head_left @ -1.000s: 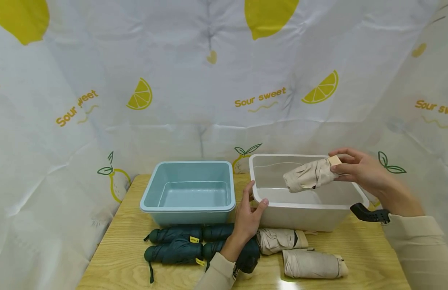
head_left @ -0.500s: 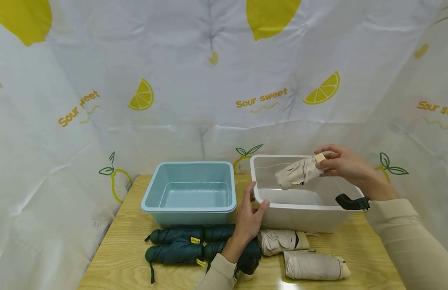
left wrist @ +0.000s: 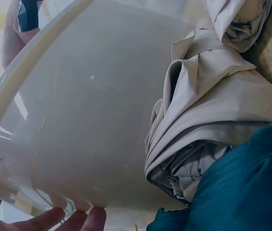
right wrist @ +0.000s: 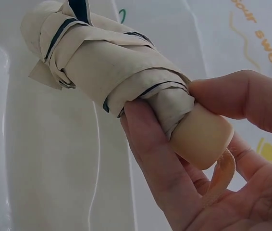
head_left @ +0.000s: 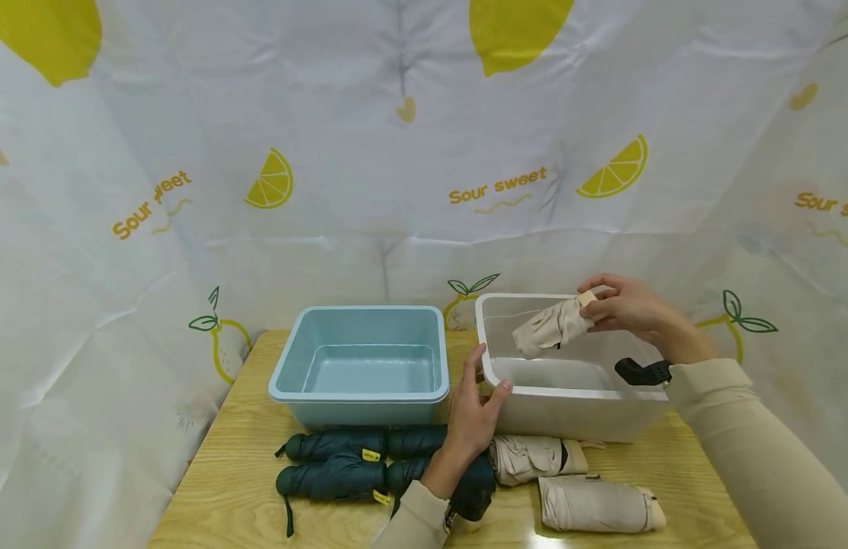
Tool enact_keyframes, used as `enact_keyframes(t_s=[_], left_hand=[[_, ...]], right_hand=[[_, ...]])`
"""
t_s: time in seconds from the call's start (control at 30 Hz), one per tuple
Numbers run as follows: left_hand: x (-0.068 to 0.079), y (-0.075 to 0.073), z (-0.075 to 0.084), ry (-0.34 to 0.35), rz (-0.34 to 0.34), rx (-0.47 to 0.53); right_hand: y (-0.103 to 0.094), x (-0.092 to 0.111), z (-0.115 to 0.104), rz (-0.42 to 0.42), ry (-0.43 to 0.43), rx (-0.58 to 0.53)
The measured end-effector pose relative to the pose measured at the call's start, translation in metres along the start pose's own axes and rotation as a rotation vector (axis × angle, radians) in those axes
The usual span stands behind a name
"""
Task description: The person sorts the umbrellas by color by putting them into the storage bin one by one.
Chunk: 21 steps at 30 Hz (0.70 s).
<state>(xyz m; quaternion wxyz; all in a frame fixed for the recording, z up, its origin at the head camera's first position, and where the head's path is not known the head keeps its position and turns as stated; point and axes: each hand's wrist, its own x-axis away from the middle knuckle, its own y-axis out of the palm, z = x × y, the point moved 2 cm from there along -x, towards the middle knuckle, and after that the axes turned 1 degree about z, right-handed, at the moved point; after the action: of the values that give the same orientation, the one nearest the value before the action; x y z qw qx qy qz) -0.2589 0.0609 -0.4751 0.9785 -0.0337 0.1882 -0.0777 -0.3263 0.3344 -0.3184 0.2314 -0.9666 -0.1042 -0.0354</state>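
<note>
A folded beige umbrella (head_left: 549,328) hangs tilted over the white bin (head_left: 568,415), its far end dipping below the rim line. My right hand (head_left: 633,309) pinches it near the handle. In the right wrist view the pale handle (right wrist: 202,137) and its wrist loop (right wrist: 221,175) show between thumb and fingers. At the bin's front left corner, my left hand (head_left: 470,418) grips the rim, thumb on top and fingers along the side. Two more beige umbrellas lie before the bin: one close to its front wall (head_left: 534,459), another nearer me (head_left: 595,503).
Left of the white bin stands a light blue bin (head_left: 362,412). Several dark green folded umbrellas (head_left: 338,479) lie in front of it, partly hidden by my left forearm. A lemon-print curtain (head_left: 369,252) encloses the wooden table (head_left: 218,473).
My right hand has moved left with the beige umbrella, further over the white bin. The left hand has kept its grip on the corner.
</note>
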Motion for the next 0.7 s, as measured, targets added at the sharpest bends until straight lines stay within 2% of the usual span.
enact_keyframes(t_s=[0.47,0.7], left_hand=[[-0.004,0.0,-0.003,-0.032,-0.01,-0.003],[-0.003,0.0,-0.003,-0.002,-0.002,-0.017]], right_hand=[[0.013,-0.026,0.007,-0.031,0.055,0.02],[0.019,-0.038,0.017,-0.027,0.075,-0.01]])
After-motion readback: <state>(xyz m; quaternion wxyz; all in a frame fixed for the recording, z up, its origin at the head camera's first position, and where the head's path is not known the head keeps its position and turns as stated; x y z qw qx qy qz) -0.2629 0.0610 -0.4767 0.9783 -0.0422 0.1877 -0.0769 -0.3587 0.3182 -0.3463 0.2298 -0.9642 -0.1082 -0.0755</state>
